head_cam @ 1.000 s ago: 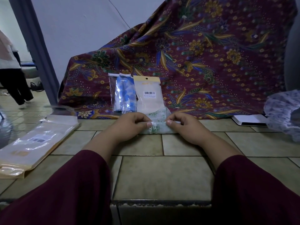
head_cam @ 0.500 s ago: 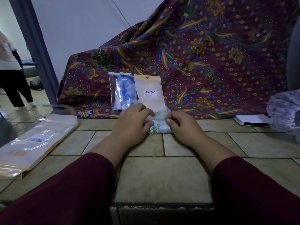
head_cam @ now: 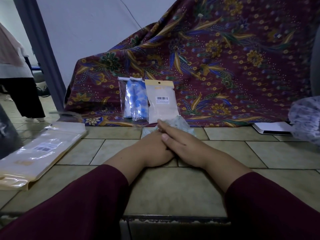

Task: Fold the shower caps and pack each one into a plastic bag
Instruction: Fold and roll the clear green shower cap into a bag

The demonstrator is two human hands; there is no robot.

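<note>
We sit at a tiled floor (head_cam: pixel 173 187) before a batik cloth (head_cam: pixel 225 58). At twelve o'clock our right hand (head_cam: pixel 180 144) lies flat over our left hand (head_cam: pixel 152 146), fingers straight, pressing the folded cap (head_cam: pixel 181 124). Two filled bags (head_cam: pixel 161 101) lean behind it; empty bags (head_cam: pixel 38 151) lie at nine o'clock.

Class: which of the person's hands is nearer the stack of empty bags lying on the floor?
Left. The left hand lies on the stack of empty bags' side; the right hand overlaps it, farther away.
</note>
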